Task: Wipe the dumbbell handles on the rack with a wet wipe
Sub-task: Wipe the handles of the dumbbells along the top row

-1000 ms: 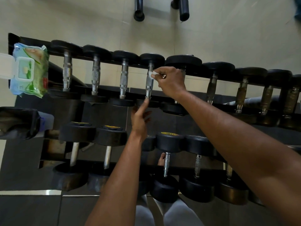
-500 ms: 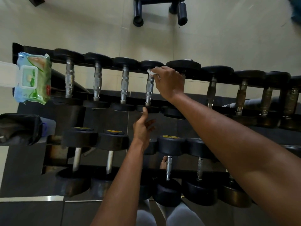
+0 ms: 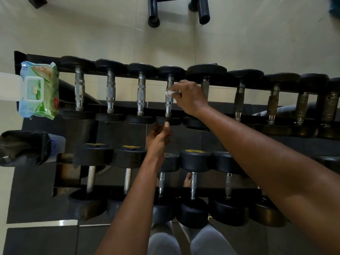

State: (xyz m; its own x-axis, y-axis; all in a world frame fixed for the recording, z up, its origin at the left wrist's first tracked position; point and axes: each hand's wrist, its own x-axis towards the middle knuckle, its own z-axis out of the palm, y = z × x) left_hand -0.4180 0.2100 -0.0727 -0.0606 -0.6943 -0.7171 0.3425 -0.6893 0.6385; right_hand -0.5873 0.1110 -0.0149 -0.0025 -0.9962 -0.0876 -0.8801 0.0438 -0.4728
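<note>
1. Right hand (image 3: 189, 97) has slid down the handle since a second ago: then it sat at the top end under the far head, now it is near mid-shaft. Left hand (image 3: 159, 138) barely shifts and stays at the near head.
2. Wet wipe (image 3: 168, 92): small white wad, pinched in the right hand's curled fingers and pressed against the fourth handle (image 3: 168, 102) from the left on the top tier of the rack (image 3: 18, 57).
3. Left hand: fingers fairly straight, holding nothing, thumb tip touching the near head (image 3: 168, 120) of that dumbbell, probably steadying it.
4. Progress, my judgement: fourth handle is mid-wipe. The three handles to its left (image 3: 110, 92) look bright, so likely done, though I can't confirm it. Handles to the right (image 3: 272, 104) look dull and brownish, likely still to do, as does the whole lower tier (image 3: 192, 184).
5. Materials: handles are chromed steel, a knurled barrel in the middle with smooth necks at each end. Heads are matte black, round, rubber-like; the lower-tier heads carry yellow labels.
6. Knurling should snag a thin wipe, so I expect tearing or lint.
7. Wipe pack (image 3: 39, 91): soft blue-green plastic pouch, rigid white flip lid open, lying on the rack's left end.
8. Outward: a dark bag (image 3: 24, 146) sits left of the rack, and the floor (image 3: 92, 30) is pale tile with dark mats nearer the person.
</note>
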